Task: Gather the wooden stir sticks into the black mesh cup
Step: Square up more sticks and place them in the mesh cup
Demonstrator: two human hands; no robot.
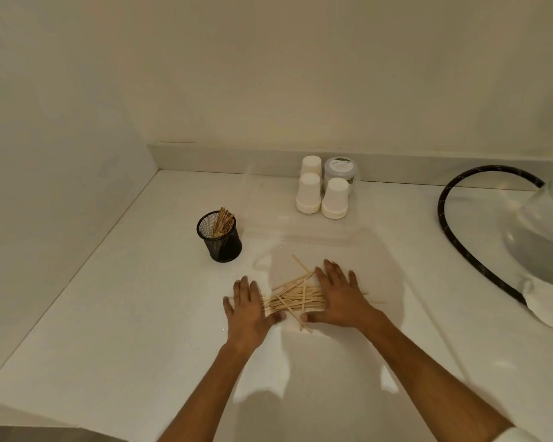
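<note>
Loose heap of thin flat wooden sticks (pixel 296 298) on smooth white worktop (pixel 141 314), btwn left hand (pixel 248 309) & right hand (pixel 339 298), both flat w/ fingers straight, touching the heap's ends. Round black mesh cup (pixel 222 242), upright, back-left of heap, w/ a bundle of sticks inside.

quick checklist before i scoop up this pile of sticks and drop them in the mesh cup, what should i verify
1. Both hands bracket the pile: ok. The left hand and right hand lie flat on either side of the loose stir sticks.
2. Sticks bunched parallel: not ok. Several cross the pile, and one stray points away at the far side.
3. Grip closed on the sticks: not ok, fingers are straight.
4. Black mesh cup upright: ok, it stands on the counter, far-left of the pile.
5. Room in the cup: ok, it holds some sticks but looks partly open.
6. Path to the cup: ok, the paper cups stand off to the far right.
</note>
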